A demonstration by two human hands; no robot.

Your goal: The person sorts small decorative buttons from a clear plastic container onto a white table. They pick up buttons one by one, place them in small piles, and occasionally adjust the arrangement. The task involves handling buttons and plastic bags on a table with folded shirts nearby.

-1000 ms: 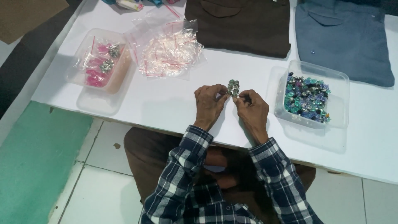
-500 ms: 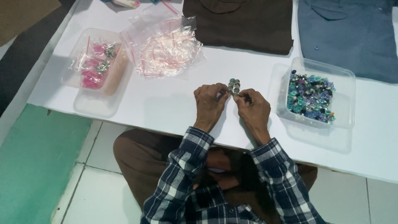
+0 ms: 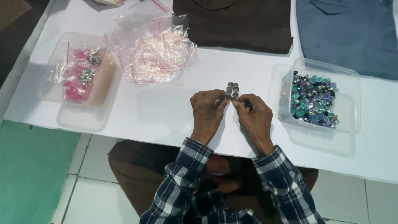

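- A small cluster of silver studs point(image 3: 232, 90) is pinched at frame centre between both hands.
- The left hand point(image 3: 208, 111) and right hand point(image 3: 255, 117) are closed on it, fingertips meeting, above the white tabletop point(image 3: 166, 112).
- A clear tub of coloured studs point(image 3: 314, 101) is seen at right.

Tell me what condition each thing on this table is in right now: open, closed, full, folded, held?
Left hand: fingertips pinched on the metal studs.
Right hand: fingertips pinched on the same studs.
Metal studs: small cluster, held between both hands just above the table.
Right tub: lidless, partly filled with coloured studs.
Left tub: lidless, holding pink bagged pieces.
Clear bags: loose crumpled pile.
Brown garment: lying flat.
Blue garment: lying flat.
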